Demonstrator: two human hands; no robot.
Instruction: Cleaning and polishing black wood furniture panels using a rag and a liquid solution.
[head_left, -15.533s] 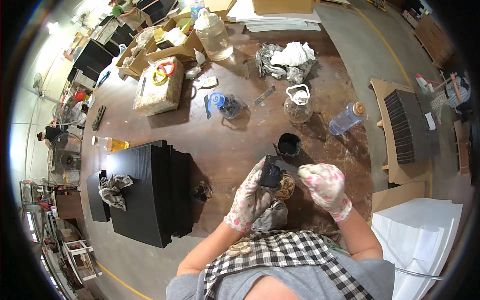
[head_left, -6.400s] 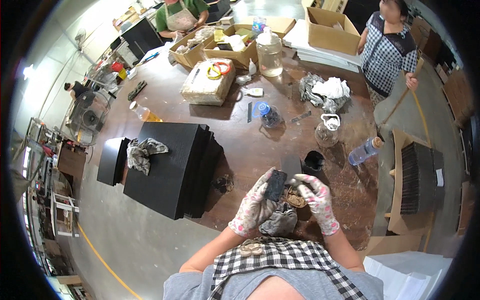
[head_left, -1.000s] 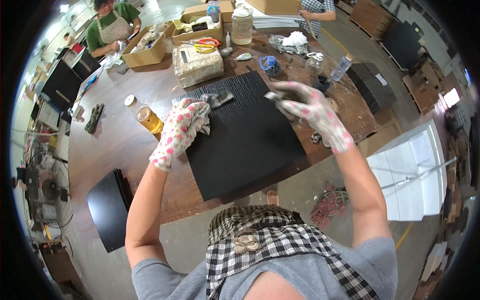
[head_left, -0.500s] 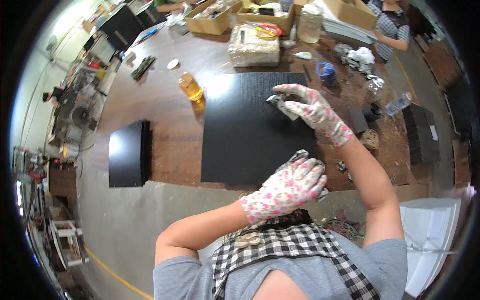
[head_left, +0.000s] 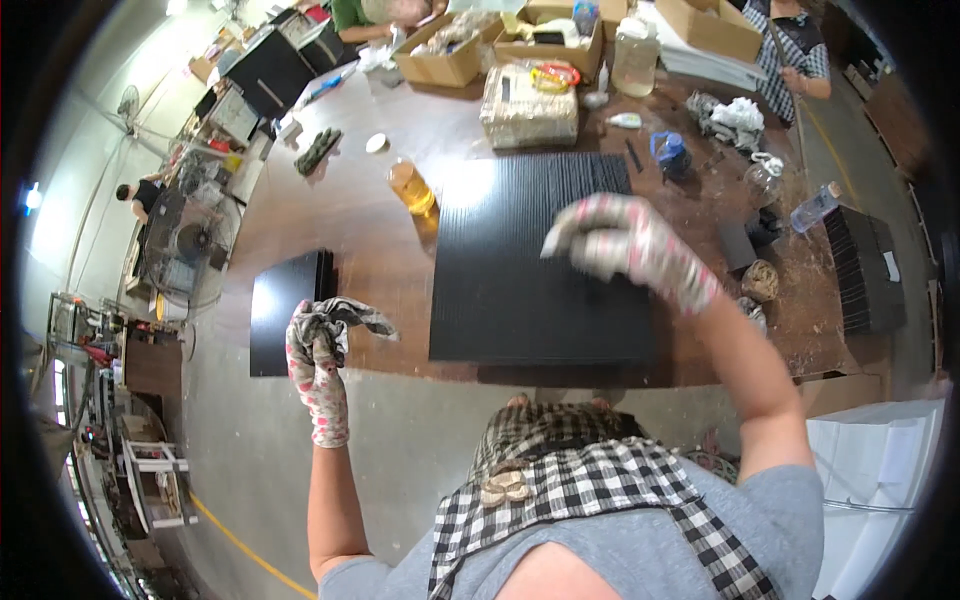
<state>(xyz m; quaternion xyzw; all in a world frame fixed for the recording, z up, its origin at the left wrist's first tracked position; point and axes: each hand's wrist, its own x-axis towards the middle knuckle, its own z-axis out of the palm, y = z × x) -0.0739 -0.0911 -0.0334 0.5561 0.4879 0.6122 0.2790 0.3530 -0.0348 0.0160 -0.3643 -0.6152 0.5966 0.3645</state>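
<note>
My left hand (head_left: 320, 385), in a white glove with pink flowers, is closed round a crumpled dark grey rag (head_left: 345, 318). It hangs by the table's front edge, over the small stack of black panels (head_left: 287, 295). My right hand (head_left: 640, 245), gloved alike and blurred by motion, is over the large black ribbed panel (head_left: 520, 290). Its fingers pinch a small pale grey piece (head_left: 550, 243), too smeared to name. Whether that piece touches the panel I cannot tell.
A bottle of amber liquid (head_left: 410, 188) stands left of the large panel. Behind are a wrapped box (head_left: 530, 110), cardboard boxes (head_left: 440, 62) and a clear jar (head_left: 634, 68). A blue-capped bottle (head_left: 670, 155) and rags (head_left: 725, 120) lie right. Two co-workers are across the table.
My left hand has swung from the large panel's front edge far to the left, carrying the rag. My right hand stays over the panel, slightly lower. The whole view has shifted a little.
</note>
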